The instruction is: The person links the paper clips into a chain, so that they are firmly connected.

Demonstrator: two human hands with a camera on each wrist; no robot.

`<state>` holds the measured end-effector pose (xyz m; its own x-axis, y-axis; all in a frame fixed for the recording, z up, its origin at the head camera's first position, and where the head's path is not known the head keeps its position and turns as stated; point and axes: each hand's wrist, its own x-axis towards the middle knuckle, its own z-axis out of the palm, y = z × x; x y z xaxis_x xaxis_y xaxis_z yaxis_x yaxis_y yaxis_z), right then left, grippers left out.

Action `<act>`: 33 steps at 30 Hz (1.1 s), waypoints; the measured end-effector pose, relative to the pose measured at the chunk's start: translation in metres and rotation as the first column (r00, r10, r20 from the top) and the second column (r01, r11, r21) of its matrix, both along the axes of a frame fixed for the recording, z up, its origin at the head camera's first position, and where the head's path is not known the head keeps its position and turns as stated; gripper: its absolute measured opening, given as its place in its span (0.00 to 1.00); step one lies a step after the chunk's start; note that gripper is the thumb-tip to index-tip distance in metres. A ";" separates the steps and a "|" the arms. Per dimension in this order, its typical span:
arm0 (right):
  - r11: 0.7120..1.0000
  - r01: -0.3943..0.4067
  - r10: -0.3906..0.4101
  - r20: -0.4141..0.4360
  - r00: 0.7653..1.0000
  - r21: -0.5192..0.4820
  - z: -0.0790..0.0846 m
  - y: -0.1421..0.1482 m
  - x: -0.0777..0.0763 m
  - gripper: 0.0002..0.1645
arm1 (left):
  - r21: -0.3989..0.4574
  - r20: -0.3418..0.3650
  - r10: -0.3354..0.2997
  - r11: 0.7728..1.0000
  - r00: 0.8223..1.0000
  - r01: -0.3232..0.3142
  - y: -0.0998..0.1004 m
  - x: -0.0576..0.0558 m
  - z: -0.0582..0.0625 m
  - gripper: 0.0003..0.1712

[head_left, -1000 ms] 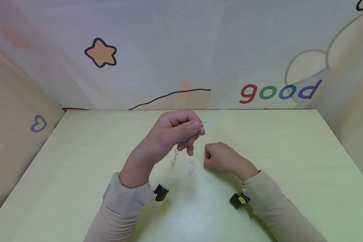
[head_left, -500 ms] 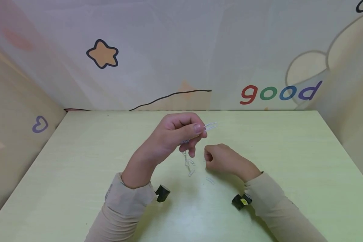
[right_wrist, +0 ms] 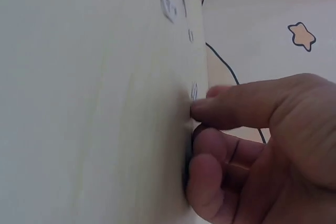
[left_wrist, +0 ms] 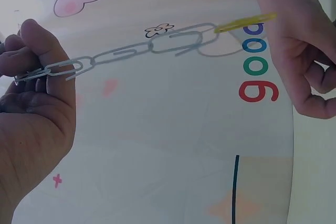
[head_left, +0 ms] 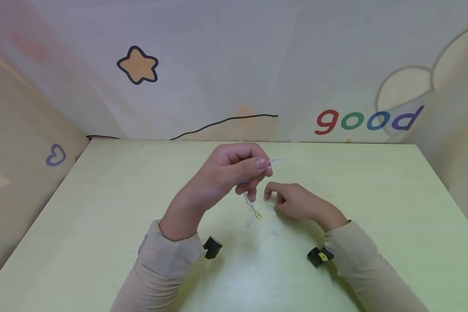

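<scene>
My left hand (head_left: 230, 173) is raised over the table and pinches a white paper clip (head_left: 277, 162) between thumb and index finger. From that hand hangs a chain of linked paper clips (left_wrist: 121, 53). A yellow paper clip (head_left: 258, 215) forms its lower end. Low at the tabletop, my right hand (head_left: 300, 201) has its index finger and thumb apart. By its thumb tip lies a loose paper clip (head_left: 270, 207); whether they touch is unclear. The right wrist view shows the other fingers (right_wrist: 207, 177) bent close to the table surface.
Two more loose paper clips lie nearer the front, one silvery clip (head_left: 250, 222) below the chain and another clip (head_left: 274, 233) to its right. The pale green table (head_left: 101, 216) ends at a printed backdrop (head_left: 218, 65). A small black camera (head_left: 212, 247) sits at the left cuff.
The hanging chain has swung right, and its yellow end shows clearly. My right hand's index finger and thumb have parted, exposing the clip beside them. The left hand keeps its pinch.
</scene>
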<state>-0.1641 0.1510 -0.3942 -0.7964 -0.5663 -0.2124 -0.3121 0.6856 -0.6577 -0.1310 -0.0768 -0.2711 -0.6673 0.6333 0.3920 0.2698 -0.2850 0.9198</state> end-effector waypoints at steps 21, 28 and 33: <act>0.998 -0.005 0.011 -0.088 0.996 0.063 0.011 -0.002 -0.001 0.09 | -0.019 0.009 -0.004 1.000 1.000 0.004 0.005 -0.004 0.003 0.11; 0.998 0.035 -0.030 -0.107 0.994 0.048 0.009 -0.005 0.001 0.09 | -0.030 0.006 0.011 0.999 1.000 -0.011 0.002 -0.002 0.003 0.12; 0.986 0.106 -0.113 -0.054 0.992 -0.127 0.023 0.000 0.005 0.07 | -0.038 0.018 0.018 0.999 1.000 -0.017 0.002 0.000 0.001 0.12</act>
<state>-0.1592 0.1509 -0.3715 -0.8642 -0.4939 -0.0958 -0.2814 0.6323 -0.7218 -0.1314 -0.0752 -0.2701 -0.6851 0.6357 0.3556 0.2579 -0.2449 0.9346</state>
